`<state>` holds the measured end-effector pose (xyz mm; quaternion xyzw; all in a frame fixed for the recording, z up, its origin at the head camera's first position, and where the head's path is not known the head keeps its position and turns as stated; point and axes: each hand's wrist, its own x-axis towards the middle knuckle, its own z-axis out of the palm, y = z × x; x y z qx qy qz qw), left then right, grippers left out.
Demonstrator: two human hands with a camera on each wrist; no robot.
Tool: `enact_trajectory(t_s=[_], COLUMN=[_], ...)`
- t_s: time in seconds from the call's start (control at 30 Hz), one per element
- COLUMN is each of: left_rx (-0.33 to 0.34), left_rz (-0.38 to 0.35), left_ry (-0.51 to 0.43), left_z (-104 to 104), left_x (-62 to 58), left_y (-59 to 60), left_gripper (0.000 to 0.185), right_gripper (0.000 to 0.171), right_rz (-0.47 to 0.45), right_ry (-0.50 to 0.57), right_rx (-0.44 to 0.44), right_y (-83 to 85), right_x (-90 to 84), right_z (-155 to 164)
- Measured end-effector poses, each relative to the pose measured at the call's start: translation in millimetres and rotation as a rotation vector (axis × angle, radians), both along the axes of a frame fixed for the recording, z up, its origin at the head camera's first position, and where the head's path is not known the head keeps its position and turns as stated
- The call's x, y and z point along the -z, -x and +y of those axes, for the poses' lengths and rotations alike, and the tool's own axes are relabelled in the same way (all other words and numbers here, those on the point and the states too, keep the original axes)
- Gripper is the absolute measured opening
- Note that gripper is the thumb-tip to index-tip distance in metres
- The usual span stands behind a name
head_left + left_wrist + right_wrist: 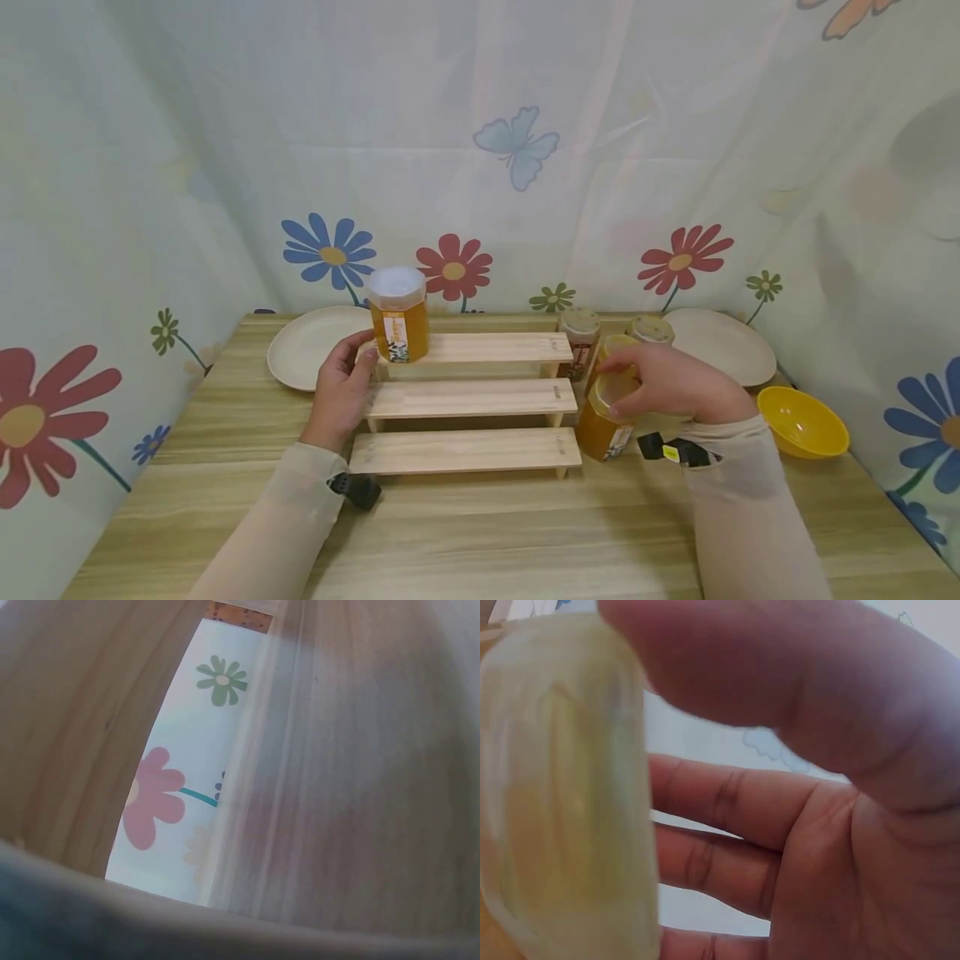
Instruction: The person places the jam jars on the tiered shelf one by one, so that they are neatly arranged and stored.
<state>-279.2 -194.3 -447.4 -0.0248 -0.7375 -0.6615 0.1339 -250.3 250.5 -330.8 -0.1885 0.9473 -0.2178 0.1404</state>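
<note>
My left hand [341,387] grips the left end of the three-tier wooden shelf rack [465,450], thumb in front of the top board. Right beside those fingers, a honey jar [405,329] with a white lid and a paper label stands upright on that board. In the left wrist view, only the rack's boards [82,712] fill the picture and the fingers are hidden. At the rack's right end, my right hand [675,383] pinches another honey jar [600,433] by its lid. The right wrist view shows this jar's pale lid [570,795] between thumb and fingers.
Behind the right hand stand several more jars, among them a dark-filled jar [579,333] and a jar with a speckled lid [651,329]. Pale plates lie at the back left [288,354] and back right [738,350]. A yellow bowl [802,423] sits by the right forearm.
</note>
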Motion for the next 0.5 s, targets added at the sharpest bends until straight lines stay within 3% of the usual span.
enact_trajectory(t_s=[0.27,0.5], left_rx=[-0.001,0.001], left_rz=[0.014,0.005], left_ry=[-0.010,-0.004], left_z=[-0.6,-0.3], left_x=[-0.3,0.1], left_y=[-0.5,0.7], left_gripper=[0.039,0.038], right_gripper=[0.053,0.061], right_rz=[0.019,0.042], right_ry=[-0.019,-0.064], right_rx=[0.013,0.009], right_y=[-0.3,-1.9], right_x=[0.8,2.3], right_z=[-7.8,-9.5])
